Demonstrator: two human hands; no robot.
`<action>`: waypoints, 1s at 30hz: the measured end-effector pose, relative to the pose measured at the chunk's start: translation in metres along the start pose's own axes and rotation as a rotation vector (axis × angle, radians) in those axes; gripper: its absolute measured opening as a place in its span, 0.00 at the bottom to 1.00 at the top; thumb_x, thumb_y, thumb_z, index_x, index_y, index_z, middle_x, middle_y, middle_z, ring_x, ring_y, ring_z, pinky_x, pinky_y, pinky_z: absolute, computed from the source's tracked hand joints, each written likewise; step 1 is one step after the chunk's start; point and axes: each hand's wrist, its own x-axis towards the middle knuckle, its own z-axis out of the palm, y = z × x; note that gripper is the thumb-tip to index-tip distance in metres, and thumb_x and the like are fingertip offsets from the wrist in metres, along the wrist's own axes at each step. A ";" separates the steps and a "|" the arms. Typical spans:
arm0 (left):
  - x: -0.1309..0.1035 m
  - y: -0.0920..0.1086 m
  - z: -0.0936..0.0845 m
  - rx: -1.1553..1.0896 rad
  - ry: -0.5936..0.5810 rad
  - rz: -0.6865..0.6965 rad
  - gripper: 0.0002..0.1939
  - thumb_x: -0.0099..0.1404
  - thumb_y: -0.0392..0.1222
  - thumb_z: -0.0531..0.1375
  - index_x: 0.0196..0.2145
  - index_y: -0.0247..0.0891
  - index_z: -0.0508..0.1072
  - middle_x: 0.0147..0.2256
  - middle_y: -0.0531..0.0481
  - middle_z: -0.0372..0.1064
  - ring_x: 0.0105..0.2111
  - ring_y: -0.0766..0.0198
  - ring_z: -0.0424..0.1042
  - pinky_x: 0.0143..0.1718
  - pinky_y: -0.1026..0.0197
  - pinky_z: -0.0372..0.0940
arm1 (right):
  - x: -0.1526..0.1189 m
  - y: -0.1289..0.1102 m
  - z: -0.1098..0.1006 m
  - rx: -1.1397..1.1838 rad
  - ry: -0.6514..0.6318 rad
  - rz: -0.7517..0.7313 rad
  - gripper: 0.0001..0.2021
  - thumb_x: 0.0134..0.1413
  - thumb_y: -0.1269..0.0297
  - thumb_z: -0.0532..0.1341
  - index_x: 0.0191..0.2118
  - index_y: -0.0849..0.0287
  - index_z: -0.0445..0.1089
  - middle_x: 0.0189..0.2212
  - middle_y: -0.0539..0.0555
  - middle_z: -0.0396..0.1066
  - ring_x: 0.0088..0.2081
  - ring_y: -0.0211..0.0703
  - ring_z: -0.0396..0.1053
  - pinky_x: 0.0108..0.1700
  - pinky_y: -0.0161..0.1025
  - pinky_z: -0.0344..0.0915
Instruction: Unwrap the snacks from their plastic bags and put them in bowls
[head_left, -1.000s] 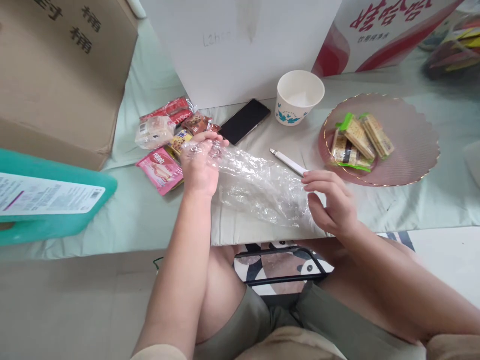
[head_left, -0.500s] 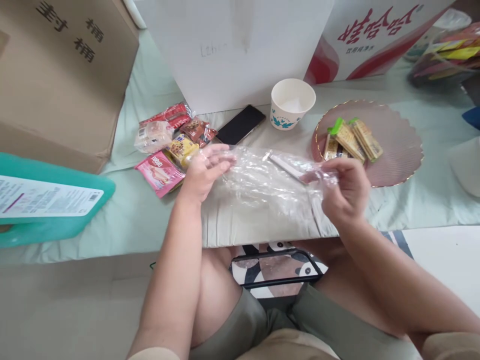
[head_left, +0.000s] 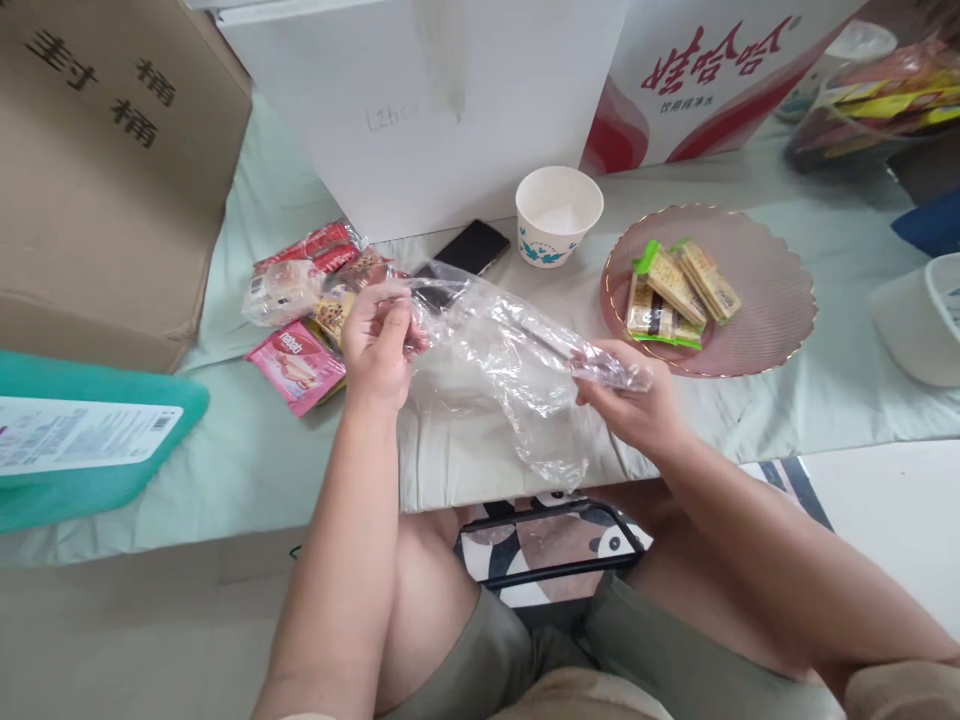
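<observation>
A clear plastic bag point(head_left: 502, 350) is stretched between my two hands above the front of the table. My left hand point(head_left: 381, 340) is closed on one end, thumb on top. Its other end is gripped by my right hand point(head_left: 634, 395), with the film lying over the fingers. The lower part of the bag sags toward the table's edge. Snack packets, among them a pink wafer packet point(head_left: 298, 366), lie just left of my left hand. Beyond my right hand is a pink scalloped plate point(head_left: 772, 300) bearing several wrapped biscuit bars point(head_left: 670, 285).
A paper cup point(head_left: 555, 225) and a black phone point(head_left: 472, 250) stand and lie before a white box point(head_left: 465, 130). At left are a cardboard box point(head_left: 112, 200) and a green jug point(head_left: 150, 440). A white container point(head_left: 919, 325) and a snack-filled bag point(head_left: 862, 110) are at right.
The bag has been drawn out and now hangs lower in the middle. My left hand's fingers have closed on it, and my right hand has turned and shifted slightly left and down.
</observation>
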 end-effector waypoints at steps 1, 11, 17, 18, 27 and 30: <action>0.000 0.000 0.000 0.007 -0.002 0.012 0.11 0.60 0.51 0.68 0.34 0.45 0.72 0.21 0.58 0.63 0.20 0.70 0.63 0.22 0.65 0.63 | 0.002 -0.002 0.000 -0.035 0.072 -0.007 0.07 0.57 0.68 0.63 0.43 0.54 0.73 0.35 0.51 0.79 0.28 0.41 0.75 0.34 0.41 0.74; -0.005 0.013 -0.007 -0.105 -0.170 -0.072 0.23 0.52 0.60 0.71 0.40 0.48 0.73 0.28 0.55 0.75 0.26 0.65 0.76 0.30 0.61 0.73 | 0.022 -0.030 -0.025 -0.033 0.699 -0.234 0.05 0.58 0.68 0.65 0.34 0.49 0.74 0.41 0.52 0.78 0.46 0.50 0.77 0.52 0.53 0.72; -0.006 0.003 -0.007 0.113 -0.252 -0.258 0.16 0.53 0.50 0.71 0.34 0.39 0.75 0.23 0.52 0.75 0.19 0.64 0.75 0.19 0.67 0.67 | 0.020 -0.017 -0.031 -0.051 0.308 0.003 0.08 0.56 0.65 0.66 0.42 0.51 0.75 0.47 0.55 0.78 0.50 0.54 0.77 0.51 0.57 0.74; -0.005 0.003 -0.007 0.108 -0.236 -0.251 0.15 0.53 0.49 0.71 0.34 0.39 0.75 0.21 0.53 0.74 0.17 0.65 0.73 0.16 0.67 0.64 | 0.020 -0.015 -0.033 -0.064 0.332 0.023 0.03 0.56 0.66 0.66 0.38 0.52 0.76 0.45 0.55 0.79 0.47 0.53 0.78 0.51 0.56 0.74; -0.006 0.021 -0.015 -0.200 -0.350 -0.196 0.16 0.49 0.49 0.73 0.21 0.40 0.71 0.20 0.53 0.66 0.16 0.69 0.66 0.17 0.64 0.64 | 0.021 -0.016 -0.049 0.131 0.535 -0.202 0.12 0.51 0.62 0.71 0.25 0.52 0.68 0.45 0.53 0.76 0.44 0.52 0.77 0.41 0.53 0.75; -0.006 0.024 -0.016 -0.219 -0.360 -0.215 0.16 0.46 0.47 0.74 0.18 0.40 0.71 0.21 0.53 0.66 0.17 0.70 0.65 0.19 0.64 0.64 | 0.018 -0.020 -0.052 0.278 0.563 -0.196 0.14 0.49 0.56 0.72 0.22 0.52 0.68 0.45 0.50 0.76 0.41 0.47 0.76 0.39 0.48 0.75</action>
